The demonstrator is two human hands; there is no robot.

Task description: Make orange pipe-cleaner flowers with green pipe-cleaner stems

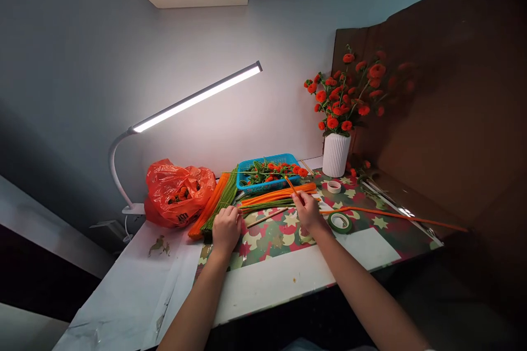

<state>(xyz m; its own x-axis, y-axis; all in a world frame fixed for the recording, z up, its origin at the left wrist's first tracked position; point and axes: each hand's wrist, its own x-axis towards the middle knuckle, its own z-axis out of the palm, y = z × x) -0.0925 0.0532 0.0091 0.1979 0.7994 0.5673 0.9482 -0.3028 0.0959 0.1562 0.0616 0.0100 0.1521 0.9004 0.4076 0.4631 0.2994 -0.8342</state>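
My right hand [307,209] is closed on a thin orange stick [290,184] that points up and to the left. An orange pipe cleaner [395,214] runs rightward from beside that hand across the table. My left hand [226,227] rests near the green pipe cleaners [225,197], its fingers curled together; what they hold, if anything, is hidden. Between the hands lies a thin wooden stick [267,218]. Orange pipe cleaners [275,195] lie behind it, in front of a blue basket [247,187] with red flowers and green stems.
A red plastic bag [164,197] sits at the left, below a lit lamp [197,100]. Green tape [340,223] and white tape [334,187] lie at the right, near a white vase [336,156] with red flowers. Cardboard [444,93] stands at the right.
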